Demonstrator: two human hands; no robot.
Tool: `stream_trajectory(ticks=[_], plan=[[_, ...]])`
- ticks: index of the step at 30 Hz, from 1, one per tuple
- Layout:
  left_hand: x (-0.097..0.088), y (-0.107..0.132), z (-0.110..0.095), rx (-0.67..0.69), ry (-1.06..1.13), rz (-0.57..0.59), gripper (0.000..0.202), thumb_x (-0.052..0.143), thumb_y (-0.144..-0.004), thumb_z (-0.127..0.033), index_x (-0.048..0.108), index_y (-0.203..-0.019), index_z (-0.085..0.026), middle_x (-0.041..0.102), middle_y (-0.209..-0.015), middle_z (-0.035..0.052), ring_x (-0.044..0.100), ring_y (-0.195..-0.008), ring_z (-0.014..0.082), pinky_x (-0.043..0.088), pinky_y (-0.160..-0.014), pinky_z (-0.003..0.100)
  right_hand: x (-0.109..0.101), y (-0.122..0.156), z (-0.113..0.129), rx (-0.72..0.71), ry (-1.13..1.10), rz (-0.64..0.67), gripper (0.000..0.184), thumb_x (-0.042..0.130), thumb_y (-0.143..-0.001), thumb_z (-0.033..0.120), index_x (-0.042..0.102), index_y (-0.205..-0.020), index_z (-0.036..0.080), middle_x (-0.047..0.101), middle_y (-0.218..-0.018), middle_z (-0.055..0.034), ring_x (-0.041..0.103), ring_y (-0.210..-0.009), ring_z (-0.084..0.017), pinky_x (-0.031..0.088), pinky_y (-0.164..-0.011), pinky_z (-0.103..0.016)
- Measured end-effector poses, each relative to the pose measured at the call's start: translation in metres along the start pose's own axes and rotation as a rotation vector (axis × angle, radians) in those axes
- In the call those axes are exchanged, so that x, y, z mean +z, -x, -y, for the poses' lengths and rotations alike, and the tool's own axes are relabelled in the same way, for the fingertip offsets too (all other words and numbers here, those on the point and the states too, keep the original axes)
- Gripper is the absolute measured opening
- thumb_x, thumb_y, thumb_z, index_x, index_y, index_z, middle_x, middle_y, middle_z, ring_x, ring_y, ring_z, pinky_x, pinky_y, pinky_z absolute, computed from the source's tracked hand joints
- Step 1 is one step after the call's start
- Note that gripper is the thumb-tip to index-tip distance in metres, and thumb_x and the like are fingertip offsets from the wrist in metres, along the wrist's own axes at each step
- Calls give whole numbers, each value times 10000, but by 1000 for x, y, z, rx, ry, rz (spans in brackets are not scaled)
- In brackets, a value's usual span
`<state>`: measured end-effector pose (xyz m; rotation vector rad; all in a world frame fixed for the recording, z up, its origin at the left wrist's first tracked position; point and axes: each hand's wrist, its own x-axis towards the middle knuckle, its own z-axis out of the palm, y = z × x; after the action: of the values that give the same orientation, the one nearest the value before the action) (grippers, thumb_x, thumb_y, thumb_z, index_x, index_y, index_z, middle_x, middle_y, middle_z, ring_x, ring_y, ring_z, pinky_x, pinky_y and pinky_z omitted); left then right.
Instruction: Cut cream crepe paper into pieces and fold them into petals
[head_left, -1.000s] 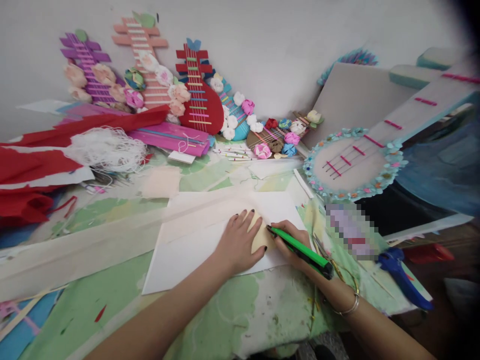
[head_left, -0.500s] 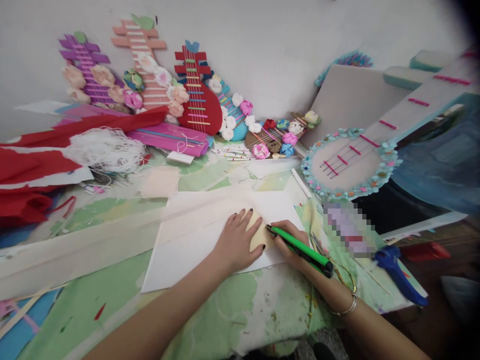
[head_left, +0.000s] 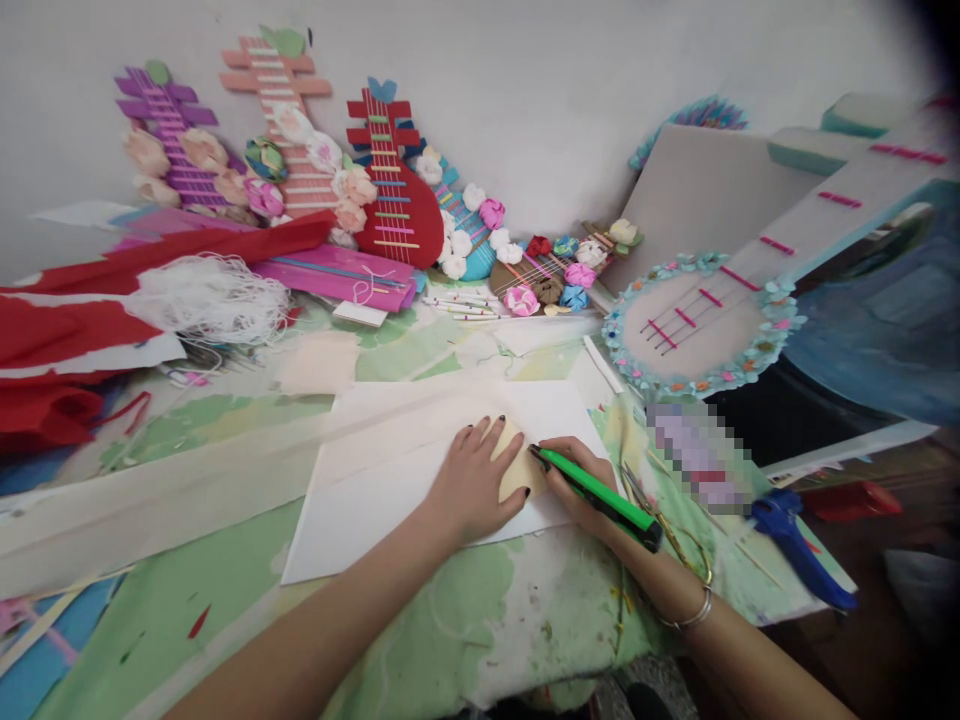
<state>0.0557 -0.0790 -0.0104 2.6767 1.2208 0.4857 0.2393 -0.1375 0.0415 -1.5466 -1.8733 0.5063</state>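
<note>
My left hand [head_left: 472, 480] lies flat with fingers spread, pressing a small cream template [head_left: 516, 462] onto a white foam sheet [head_left: 375, 480]. Just to its right, my right hand [head_left: 581, 490] is closed round a green utility knife [head_left: 600, 488]. The knife's dark tip touches the right edge of the template. The sheet lies on a green-and-white patterned table cover [head_left: 465, 630].
Gold-handled scissors [head_left: 667, 525] and a blue glue gun [head_left: 799, 545] lie right of my right hand. A grey guitar-shaped craft with a blue flowered rim [head_left: 701, 325] sits at the right. Colourful guitar crafts [head_left: 390, 180], red paper [head_left: 67, 330] and white string [head_left: 210, 295] fill the back.
The knife tip has slid a little along the template's edge; both hands otherwise hold their places. The view has shifted slightly.
</note>
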Motion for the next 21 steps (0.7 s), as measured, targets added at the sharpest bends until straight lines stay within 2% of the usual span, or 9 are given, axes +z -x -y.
stream_trajectory(ticks=[4, 8, 13, 21], plan=[[1, 0, 0, 2, 5, -7, 638, 462, -839, -521, 360, -1397, -230, 314, -1480, 118, 261, -1354, 327, 213, -1074, 480, -5, -3, 8, -9, -4, 23, 230, 450, -882, 256, 570, -1075, 228, 662, -937, -33, 630, -867, -191, 529, -785, -321], [2, 1, 1, 1, 10, -6, 635, 453, -840, -528, 366, -1394, -229, 307, -1483, 122, 251, -1358, 329, 208, -1076, 482, -3, -1, 1, -5, 2, 33, 240, 460, -883, 250, 566, -1098, 239, 657, -1020, -35, 624, -926, -193, 495, -849, -324], [0, 1, 0, -1, 20, -1, 630, 465, -836, -517, 373, -1390, -231, 307, -1484, 117, 255, -1358, 328, 215, -1074, 489, 5, 0, -16, 6, 48, 10, 230, 528, -846, 263, 573, -1071, 248, 670, -973, -15, 630, -899, -197, 496, -804, -302], [1, 1, 0, -4, 18, -6, 638, 467, -831, -530, 373, -1390, -237, 306, -1485, 111, 255, -1355, 329, 217, -1071, 490, 3, 0, -14, 7, 34, 39, 217, 516, -855, 241, 567, -1066, 240, 666, -934, -15, 630, -828, -179, 489, -784, -295]])
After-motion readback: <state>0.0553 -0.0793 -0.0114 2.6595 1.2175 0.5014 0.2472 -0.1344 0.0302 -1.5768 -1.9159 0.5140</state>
